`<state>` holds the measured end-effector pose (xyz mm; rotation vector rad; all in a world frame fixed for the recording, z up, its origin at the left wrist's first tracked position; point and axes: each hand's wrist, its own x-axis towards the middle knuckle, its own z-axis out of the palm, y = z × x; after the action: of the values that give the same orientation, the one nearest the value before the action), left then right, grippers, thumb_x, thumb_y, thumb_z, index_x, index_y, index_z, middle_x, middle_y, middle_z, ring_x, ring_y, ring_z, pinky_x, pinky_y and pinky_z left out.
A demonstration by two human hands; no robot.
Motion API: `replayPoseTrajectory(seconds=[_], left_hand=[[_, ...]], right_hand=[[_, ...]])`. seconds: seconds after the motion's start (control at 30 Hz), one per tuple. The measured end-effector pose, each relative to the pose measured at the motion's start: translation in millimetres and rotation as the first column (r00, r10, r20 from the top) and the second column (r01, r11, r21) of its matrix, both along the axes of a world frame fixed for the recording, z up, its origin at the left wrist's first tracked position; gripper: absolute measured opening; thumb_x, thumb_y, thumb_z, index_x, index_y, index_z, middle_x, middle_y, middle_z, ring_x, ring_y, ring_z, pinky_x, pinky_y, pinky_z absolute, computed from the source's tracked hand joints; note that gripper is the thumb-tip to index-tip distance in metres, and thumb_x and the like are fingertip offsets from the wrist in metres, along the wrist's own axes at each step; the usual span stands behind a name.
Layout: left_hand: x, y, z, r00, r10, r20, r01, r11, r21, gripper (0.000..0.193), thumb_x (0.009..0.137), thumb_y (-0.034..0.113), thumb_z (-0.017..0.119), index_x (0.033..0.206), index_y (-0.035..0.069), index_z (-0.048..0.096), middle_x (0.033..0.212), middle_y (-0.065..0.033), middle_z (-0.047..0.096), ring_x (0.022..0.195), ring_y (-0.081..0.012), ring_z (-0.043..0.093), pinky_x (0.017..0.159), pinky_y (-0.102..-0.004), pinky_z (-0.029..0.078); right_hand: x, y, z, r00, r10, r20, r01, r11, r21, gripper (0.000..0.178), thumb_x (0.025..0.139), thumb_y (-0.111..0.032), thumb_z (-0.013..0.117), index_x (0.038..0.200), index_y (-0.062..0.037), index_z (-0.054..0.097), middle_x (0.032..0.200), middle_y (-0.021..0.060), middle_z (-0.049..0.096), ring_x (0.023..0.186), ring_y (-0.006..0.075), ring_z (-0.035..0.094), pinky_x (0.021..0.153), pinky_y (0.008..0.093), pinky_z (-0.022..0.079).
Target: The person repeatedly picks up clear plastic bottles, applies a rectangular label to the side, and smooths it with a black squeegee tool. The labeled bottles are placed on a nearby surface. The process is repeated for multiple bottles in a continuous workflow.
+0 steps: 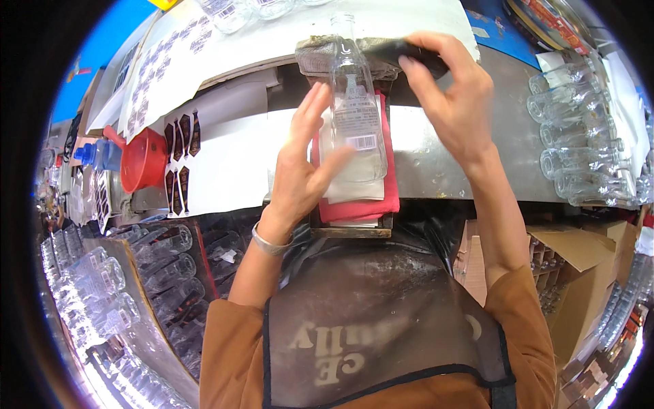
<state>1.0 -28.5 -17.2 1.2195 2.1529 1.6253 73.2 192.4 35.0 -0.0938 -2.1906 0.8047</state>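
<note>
A clear glass bottle (355, 126) lies in the middle of the bench, its neck pointing away from me and resting on a grey rolled cloth (315, 58). Printing and a barcode show on the bottle's upper face. Beneath its body are white sheets and a red cloth (391, 184). My left hand (303, 153) is open at the bottle's left side, thumb stretched over its lower part; whether it touches the glass I cannot tell. Right of the neck, my right hand (453, 95) grips a black handheld piece (429, 60), blurred, its kind unclear.
Dark tie-shaped labels (182, 133) lie on white paper at left, beside a red plastic dipper (144, 160). Several clear bottles (579, 133) lie along the right side. Crates of bottles (167, 266) stand low on the left; an open cardboard box (579, 266) is low on the right.
</note>
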Motion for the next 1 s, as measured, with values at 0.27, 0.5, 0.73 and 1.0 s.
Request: replayPoseTrajectory(seconds=[0.27, 0.5, 0.73, 1.0], left_hand=[[28, -20, -12, 0.997, 0.039, -0.067, -0.042, 0.998, -0.047, 0.117, 0.067, 0.014, 0.089, 0.158, -0.003, 0.016, 0.153, -0.0246, 0.040, 0.128, -0.0348, 0.055, 0.106, -0.0433, 0.045], [32, -20, -12, 0.983, 0.065, -0.172, -0.082, 0.992, -0.097, 0.129, 0.067, 0.012, 0.091, 0.160, 0.001, 0.002, 0.151, -0.0228, 0.044, 0.123, -0.0323, 0.059, 0.102, -0.0410, 0.050], [38, -21, -15, 0.996, 0.081, 0.047, -0.080, 0.996, -0.038, 0.128, 0.070, 0.008, 0.090, 0.160, 0.004, -0.001, 0.144, -0.0232, 0.051, 0.125, -0.0316, 0.058, 0.102, -0.0401, 0.049], [21, -31, -29, 0.987, -0.017, 0.159, 0.020, 1.000, -0.021, 0.122, 0.073, 0.002, 0.085, 0.161, 0.004, -0.001, 0.149, -0.0226, 0.047, 0.134, -0.0304, 0.050, 0.114, -0.0424, 0.038]], right_hand=[[28, -46, 8, 0.960, 0.278, 0.042, -0.272, 0.882, 0.384, 0.022, 0.073, -0.012, 0.068, 0.094, -0.0072, 0.065, 0.093, 0.0060, 0.064, 0.088, 0.0257, 0.062, 0.078, 0.0363, 0.054], [-20, -37, 5, 0.953, 0.201, 0.226, -0.273, 0.894, 0.355, 0.013, 0.081, -0.015, 0.069, 0.082, -0.0075, 0.059, 0.080, 0.0089, 0.064, 0.082, 0.0266, 0.066, 0.076, 0.0441, 0.055], [-2, -51, 18, 0.887, 0.381, 0.261, -0.450, 0.840, 0.303, 0.013, 0.079, -0.011, 0.069, 0.091, -0.0069, 0.066, 0.084, 0.0078, 0.066, 0.081, 0.0246, 0.066, 0.071, 0.0369, 0.056], [27, -41, 6, 0.822, 0.530, 0.208, -0.554, 0.829, 0.077, 0.020, 0.074, -0.004, 0.075, 0.092, -0.0063, 0.067, 0.089, 0.0088, 0.066, 0.080, 0.0283, 0.065, 0.076, 0.0375, 0.055]])
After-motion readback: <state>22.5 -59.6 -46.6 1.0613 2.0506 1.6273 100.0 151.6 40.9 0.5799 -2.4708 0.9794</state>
